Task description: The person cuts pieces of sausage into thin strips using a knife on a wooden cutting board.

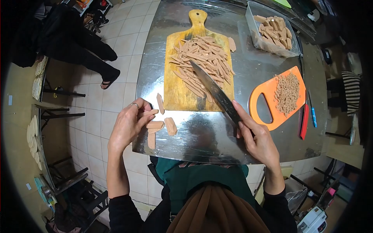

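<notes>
My right hand (254, 138) is closed round the handle of a large knife (213, 89), whose blade slants up and left over the wooden board (176, 99). A heap of thin pinkish-brown strips (202, 58) covers much of that board. Near the table's left front edge, my left hand (130, 122) pinches a pinkish-brown piece (149, 113) between thumb and fingers. Beside it on the metal table lie several more pieces, among them a thick one (170, 126) and a narrow one (160, 103) by the board's corner.
An orange board (256, 101) with small diced bits (287, 93) lies at the right, a red-handled knife (304, 122) and a blue pen-like object (313, 116) beside it. A clear plastic box (272, 48) of chunks stands behind. Another person (81, 46) is at the upper left.
</notes>
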### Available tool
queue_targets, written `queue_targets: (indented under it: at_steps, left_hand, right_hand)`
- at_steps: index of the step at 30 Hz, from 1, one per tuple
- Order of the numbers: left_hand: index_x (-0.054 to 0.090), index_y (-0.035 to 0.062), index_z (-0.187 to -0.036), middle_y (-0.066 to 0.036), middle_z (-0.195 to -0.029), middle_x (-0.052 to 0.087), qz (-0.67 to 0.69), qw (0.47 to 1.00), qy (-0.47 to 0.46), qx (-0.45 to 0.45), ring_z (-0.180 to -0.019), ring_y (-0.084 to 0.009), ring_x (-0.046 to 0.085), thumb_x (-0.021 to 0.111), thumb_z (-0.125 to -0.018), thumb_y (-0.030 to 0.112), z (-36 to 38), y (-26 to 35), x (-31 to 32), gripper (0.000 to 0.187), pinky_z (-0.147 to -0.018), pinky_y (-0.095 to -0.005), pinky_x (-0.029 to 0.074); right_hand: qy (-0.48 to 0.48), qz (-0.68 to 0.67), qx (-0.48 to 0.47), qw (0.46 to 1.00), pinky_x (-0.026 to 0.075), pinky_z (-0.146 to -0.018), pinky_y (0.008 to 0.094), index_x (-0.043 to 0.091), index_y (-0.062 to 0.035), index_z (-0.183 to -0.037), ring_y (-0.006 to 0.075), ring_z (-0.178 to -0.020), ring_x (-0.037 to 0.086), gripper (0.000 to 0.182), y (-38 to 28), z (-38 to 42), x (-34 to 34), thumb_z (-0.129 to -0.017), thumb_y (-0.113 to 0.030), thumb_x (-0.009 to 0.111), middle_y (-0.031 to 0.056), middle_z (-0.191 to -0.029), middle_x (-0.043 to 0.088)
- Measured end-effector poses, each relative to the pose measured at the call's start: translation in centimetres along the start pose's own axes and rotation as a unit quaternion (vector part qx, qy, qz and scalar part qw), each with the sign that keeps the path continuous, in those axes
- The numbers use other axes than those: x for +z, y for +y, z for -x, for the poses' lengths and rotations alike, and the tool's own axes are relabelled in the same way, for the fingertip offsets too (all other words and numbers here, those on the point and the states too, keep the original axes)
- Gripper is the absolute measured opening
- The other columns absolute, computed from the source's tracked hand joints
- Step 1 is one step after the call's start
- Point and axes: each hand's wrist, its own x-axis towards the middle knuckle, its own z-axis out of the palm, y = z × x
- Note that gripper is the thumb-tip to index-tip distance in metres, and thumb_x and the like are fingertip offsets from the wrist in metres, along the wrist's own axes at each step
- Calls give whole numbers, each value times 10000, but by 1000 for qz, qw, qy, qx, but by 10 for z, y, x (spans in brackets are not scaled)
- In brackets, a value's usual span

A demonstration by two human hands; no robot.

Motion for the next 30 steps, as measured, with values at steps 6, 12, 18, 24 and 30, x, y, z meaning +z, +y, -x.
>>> queue_targets:
  at_steps: [6,12,18,24,30]
  left_hand:
    - [682,3,-1035,-36,-946,697,86,991,-7,104,-872,-122,635,788,-890,101,-7,31,-4,204,-835,-313,524]
    - [742,41,-1068,-100,-1020,711,6,979,-45,200,-973,-287,674,758,-899,168,-46,46,30,212,-881,-366,517]
    - [742,69,-1058,-83,-1059,674,-52,962,153,219,-991,-300,612,751,-893,201,-34,44,52,212,-925,-414,442]
    - [768,89,-1054,-50,-1047,692,-70,939,311,125,-1003,-235,616,799,-858,172,-2,44,90,216,-939,-384,390]
    - [751,130,-1112,-20,-1067,691,-53,932,352,68,-1017,-198,611,849,-818,206,-12,49,111,318,-1010,-416,310]
  right_hand:
    - [2,-5,7,1000,530,-702,345,441,-216,-1583,199,-629,607,592,0,2,0,-1028,-22,507,99,-690,569]
    - [-40,9,7,999,531,-678,368,411,-219,-1597,221,-616,605,643,-1,4,6,-1001,-7,528,120,-708,570]
    - [-45,40,-40,997,530,-657,419,401,-211,-1598,302,-625,627,689,0,2,13,-966,19,549,150,-727,601]
    - [-63,109,-70,990,508,-604,443,391,-215,-1602,330,-607,619,783,-3,-3,12,-899,72,585,146,-711,578]
    - [-88,156,-70,981,486,-552,473,350,-260,-1618,333,-549,577,874,-10,-7,13,-860,96,599,125,-700,528]
